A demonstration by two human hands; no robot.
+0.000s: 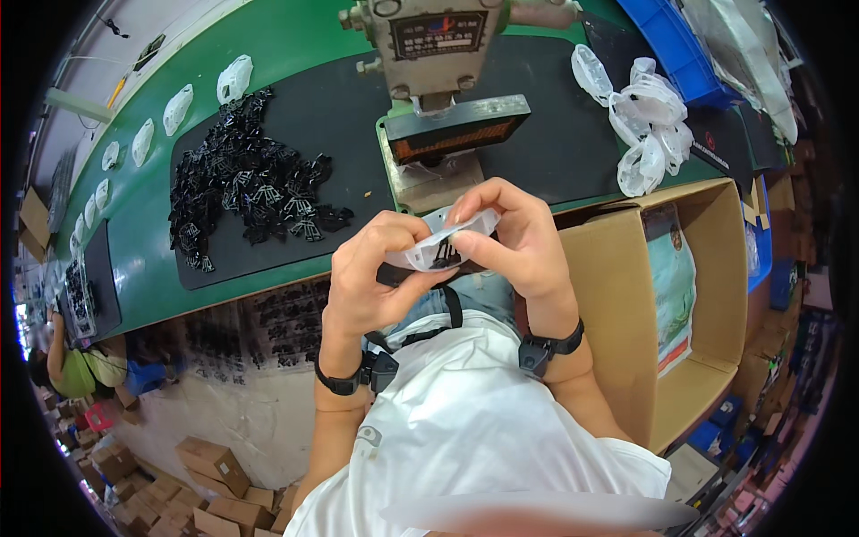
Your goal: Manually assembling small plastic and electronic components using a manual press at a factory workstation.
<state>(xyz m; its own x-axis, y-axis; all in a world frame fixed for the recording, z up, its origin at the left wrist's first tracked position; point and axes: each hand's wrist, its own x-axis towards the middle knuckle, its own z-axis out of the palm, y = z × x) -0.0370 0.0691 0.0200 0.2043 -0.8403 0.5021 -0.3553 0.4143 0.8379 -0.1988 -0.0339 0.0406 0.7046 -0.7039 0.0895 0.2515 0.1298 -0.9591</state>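
Observation:
Between my two hands, in front of my waist, is a translucent white plastic shell (413,259), oval and curved. A small black plastic clip (445,254) sits in its hollow. My left hand (371,268) is closed on the shell's left side, thumb below. My right hand (523,237) pinches its right side, with the thumb pressed by the black clip. Just beyond my hands stands a hand press (438,54), its flat head above a metal base (429,183). A heap of similar black clips (242,174) lies on the black mat (353,98) to the left.
More white shells (651,125) are piled at the right of the mat. Several single shells (176,109) lie along the green table (148,242) at left. An open cardboard box (608,313) stands by my right arm, near a blue crate (671,49). Another person (76,371) is far left.

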